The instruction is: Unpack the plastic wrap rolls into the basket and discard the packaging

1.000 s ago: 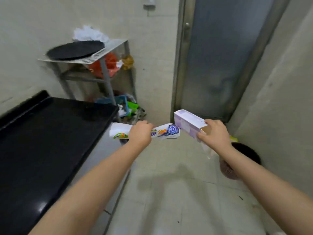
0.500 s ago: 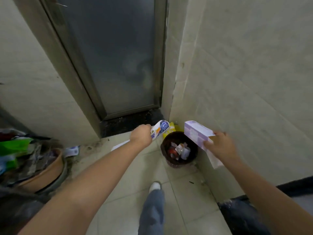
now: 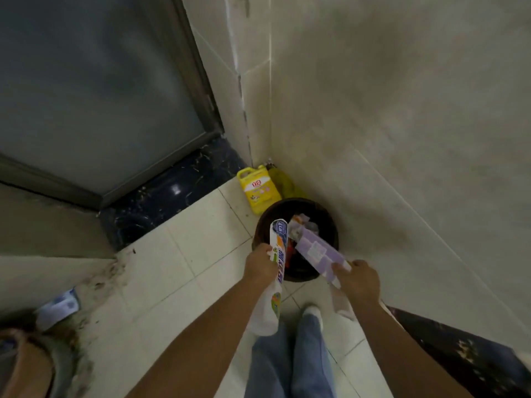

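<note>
My left hand (image 3: 260,265) grips a long white printed wrapper (image 3: 278,254) around its middle; the wrapper's top end points over the rim of a dark round bin (image 3: 330,225) in the floor corner. My right hand (image 3: 357,280) holds a flat purple and white box (image 3: 317,251) by its near end, the far end reaching over the bin's opening. Scraps of rubbish lie inside the bin. No plastic wrap rolls and no basket are in view.
A yellow detergent bottle (image 3: 258,188) leans against the corner just behind the bin. A grey door (image 3: 94,90) with a dark stone threshold (image 3: 172,191) stands to the left. Tiled walls close in on the right. My legs and a white shoe (image 3: 311,311) are below the hands.
I have turned from the black counter toward the corner and stepped up to the bin. Both hands have lowered the wrapper and the box from chest height to just over the bin.
</note>
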Demonstrator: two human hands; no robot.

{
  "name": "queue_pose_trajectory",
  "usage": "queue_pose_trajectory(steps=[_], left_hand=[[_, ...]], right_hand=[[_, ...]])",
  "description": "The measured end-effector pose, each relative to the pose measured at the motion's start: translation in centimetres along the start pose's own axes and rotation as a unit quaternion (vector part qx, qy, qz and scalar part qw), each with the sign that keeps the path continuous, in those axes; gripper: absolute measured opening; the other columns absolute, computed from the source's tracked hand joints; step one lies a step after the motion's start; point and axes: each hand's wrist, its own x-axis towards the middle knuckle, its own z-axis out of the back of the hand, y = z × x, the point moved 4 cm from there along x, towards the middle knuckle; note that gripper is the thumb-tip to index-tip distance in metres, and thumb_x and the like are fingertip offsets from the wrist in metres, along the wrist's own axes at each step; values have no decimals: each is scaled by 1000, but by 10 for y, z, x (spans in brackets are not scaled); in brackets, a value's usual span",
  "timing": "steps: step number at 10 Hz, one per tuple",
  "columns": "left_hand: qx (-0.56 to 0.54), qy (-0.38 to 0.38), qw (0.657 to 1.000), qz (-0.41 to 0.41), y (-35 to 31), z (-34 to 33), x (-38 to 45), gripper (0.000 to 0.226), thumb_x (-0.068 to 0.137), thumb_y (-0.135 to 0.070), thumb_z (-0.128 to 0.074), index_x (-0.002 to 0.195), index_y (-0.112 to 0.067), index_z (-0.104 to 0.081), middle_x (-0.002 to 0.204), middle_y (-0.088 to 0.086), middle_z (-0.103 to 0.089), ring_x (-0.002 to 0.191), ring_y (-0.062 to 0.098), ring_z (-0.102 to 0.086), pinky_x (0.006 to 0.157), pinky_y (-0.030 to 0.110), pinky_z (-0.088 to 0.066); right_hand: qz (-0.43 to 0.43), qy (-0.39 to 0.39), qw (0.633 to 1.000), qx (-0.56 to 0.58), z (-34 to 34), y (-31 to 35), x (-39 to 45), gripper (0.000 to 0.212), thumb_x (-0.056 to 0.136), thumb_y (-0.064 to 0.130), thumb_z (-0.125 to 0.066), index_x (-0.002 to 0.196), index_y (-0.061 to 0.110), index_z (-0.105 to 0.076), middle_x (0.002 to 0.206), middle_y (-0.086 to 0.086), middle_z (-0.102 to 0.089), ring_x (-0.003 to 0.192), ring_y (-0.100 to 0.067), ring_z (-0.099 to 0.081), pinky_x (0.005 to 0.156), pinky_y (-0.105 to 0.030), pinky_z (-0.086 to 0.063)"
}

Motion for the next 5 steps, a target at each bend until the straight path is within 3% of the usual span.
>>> queue_pose_trajectory(steps=[1,2,3,4,5], left_hand=[[-40,28,999,10,1,-24,53,42,91,-3,-53,131,-4,-43,131,19,-55,118,31,-54,96,32,-46],[-6,54,998,30,5,-42,88,44,93,-10,-50,135,-2,-37,135,20,-50,121,32,-49,98,33,-43],[74,55,996,18,14,-46,91,33,96,-11,-44,127,1,-47,133,20,-51,118,31,-51,99,32,-42],[122,52,991,-3,9,-33,77,35,97,-12,-41,130,-2,-47,138,16,-49,125,27,-47,105,29,-37],[174,-26,983,-47,-21,3,60,36,99,-18,-37,132,-6,-46,142,13,-44,132,25,-40,109,32,-34]], right_hand=[[47,-5,997,-64,-43,-9,42,55,37,23,-92,84,3,-72,71,-26,-69,63,-34,-69,48,-23,-53],[89,50,987,-124,-82,-18,68,51,86,24,-60,125,-4,-45,125,-27,-55,113,-37,-52,87,-33,-42],[89,72,991,-68,-99,-26,67,47,91,22,-52,131,-1,-41,132,-20,-52,119,-31,-50,96,-29,-39],[81,83,993,-38,-84,-15,61,38,92,19,-49,126,1,-47,127,-19,-57,111,-27,-54,83,-17,-36],[98,58,993,-40,-44,24,59,35,94,20,-44,124,1,-48,124,-19,-57,112,-30,-53,93,-28,-40]])
